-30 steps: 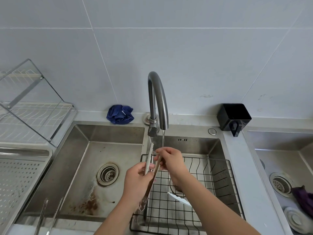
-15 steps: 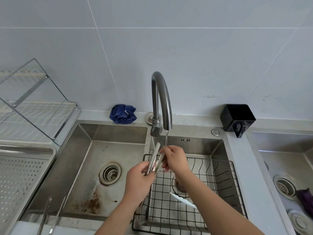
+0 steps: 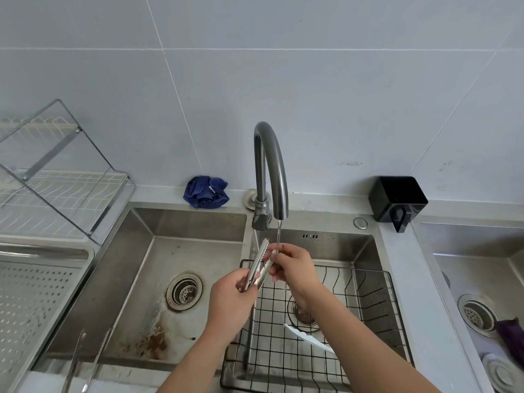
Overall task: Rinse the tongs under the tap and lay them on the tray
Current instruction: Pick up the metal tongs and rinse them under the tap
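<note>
Left grip (image 3: 231, 296): fingers curled round the lower, handle end of the tongs (image 3: 259, 260), holding them above the divider between two basins.
Right grip (image 3: 295, 268): fingertips pinched the upper part of the tongs near the toothed ends, directly under the running water.
Tongs: metal, tilted with the toothed tips up towards the tap, arms almost closed together; held in both grips, well apart from the tray.
Dish rack (image 3: 56, 188): wire and clear panels, at the far left, behind the tray.
Tray (image 3: 34, 302): perforated metal, sat left of the left basin.
Second tongs (image 3: 85, 361): lay across the near edge of the left basin, just beside the tray.
Left basin (image 3: 198, 245): steel, with brown staining near its round drain (image 3: 184, 290).
Blue cloth (image 3: 205, 192): crumpled on the bench (image 3: 397, 251) ledge behind the left basin, left of the tap's base.
Tap (image 3: 270, 154): arched grey spout, with a thin stream (image 3: 279, 232) falling onto the right grip's fingers.
Wire basket (image 3: 354, 268): black, sat in the middle basin beneath the right forearm.
White piece (image 3: 307, 337): thin and curved, lay in the basket; what it was could not be told.
Black holder (image 3: 397, 198): open-topped box on the bench against the wall, right of the tap.
Right basin (image 3: 467, 259): partly in view at the edge, with a purple cloth (image 3: 510, 336) beside its drain.
</note>
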{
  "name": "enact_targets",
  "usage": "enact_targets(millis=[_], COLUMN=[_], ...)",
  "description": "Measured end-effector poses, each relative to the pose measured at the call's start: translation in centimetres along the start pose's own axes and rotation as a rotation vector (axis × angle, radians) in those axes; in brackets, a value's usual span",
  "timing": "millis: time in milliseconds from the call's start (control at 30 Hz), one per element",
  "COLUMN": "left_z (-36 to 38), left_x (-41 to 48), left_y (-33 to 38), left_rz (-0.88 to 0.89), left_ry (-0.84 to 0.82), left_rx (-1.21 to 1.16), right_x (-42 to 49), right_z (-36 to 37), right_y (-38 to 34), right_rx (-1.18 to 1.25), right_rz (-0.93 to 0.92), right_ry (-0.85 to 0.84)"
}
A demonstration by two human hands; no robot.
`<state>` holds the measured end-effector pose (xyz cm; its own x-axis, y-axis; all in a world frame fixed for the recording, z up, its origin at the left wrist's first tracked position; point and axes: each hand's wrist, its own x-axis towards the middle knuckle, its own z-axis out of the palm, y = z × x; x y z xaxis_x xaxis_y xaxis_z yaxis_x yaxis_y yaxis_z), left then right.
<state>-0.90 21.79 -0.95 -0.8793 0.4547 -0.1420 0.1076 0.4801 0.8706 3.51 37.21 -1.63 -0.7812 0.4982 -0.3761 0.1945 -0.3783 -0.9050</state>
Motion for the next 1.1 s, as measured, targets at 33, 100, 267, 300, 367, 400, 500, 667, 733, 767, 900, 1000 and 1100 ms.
enact_targets(millis=[33, 100, 267, 300, 367, 400, 500, 667, 733, 767, 900, 1000, 1100], left_z=[-0.1, -0.2, -0.3, -0.4, -0.6, -0.6, -0.3, -0.1, -0.2, -0.2, 0.0, 0.1, 0.5], left_x=[0.1, 0.3, 0.1, 0.0, -0.1, -0.2, -0.5, -0.4, -0.2, -0.1, 0.3, 0.2, -0.3], left_y=[-0.1, -0.4, -0.3, -0.3, -0.3, -0.2, 0.1, 0.6, 0.7, 0.7, 0.4, 0.4, 0.6], left_rz=[-0.008, -0.025, -0.097, -0.109, -0.120, -0.138, -0.218, -0.294, -0.299, -0.295, -0.220, -0.072, 0.056], left_ry=[-0.002, -0.014, -0.087, -0.078, -0.060, -0.062, -0.104, -0.101, -0.086, -0.077, -0.036, 0.013, 0.111], left_rx=[0.003, -0.024, -0.148, -0.167, -0.190, -0.216, -0.329, -0.470, -0.479, -0.471, -0.296, 0.010, 0.206], right_x=[0.0, 0.0, -0.1, -0.2, -0.5, -0.7, -0.7, -0.4, -0.4, -0.5, -0.4, -0.4, -0.3], right_z=[-0.1, -0.3, -0.1, -0.1, -0.1, -0.1, 0.1, 0.2, 0.0, 0.1, 0.7, 1.1, 1.1], right_y=[0.0, 0.1, 0.7, 0.8, 1.1, 1.1, 0.4, 0.0, 0.1, 0.0, 0.2, 0.5, 0.4], right_rx=[0.028, 0.042, 0.144, 0.196, 0.287, 0.321, 0.363, 0.477, 0.462, 0.458, 0.394, -0.152, -0.380], right_rz=[0.000, -0.014, -0.032, -0.013, 0.026, 0.039, 0.119, 0.300, 0.302, 0.288, 0.076, -0.153, -0.188], right_ry=[-0.015, 0.014, 0.003, -0.041, -0.107, -0.130, -0.128, -0.199, -0.262, -0.275, -0.120, 0.152, 0.258])
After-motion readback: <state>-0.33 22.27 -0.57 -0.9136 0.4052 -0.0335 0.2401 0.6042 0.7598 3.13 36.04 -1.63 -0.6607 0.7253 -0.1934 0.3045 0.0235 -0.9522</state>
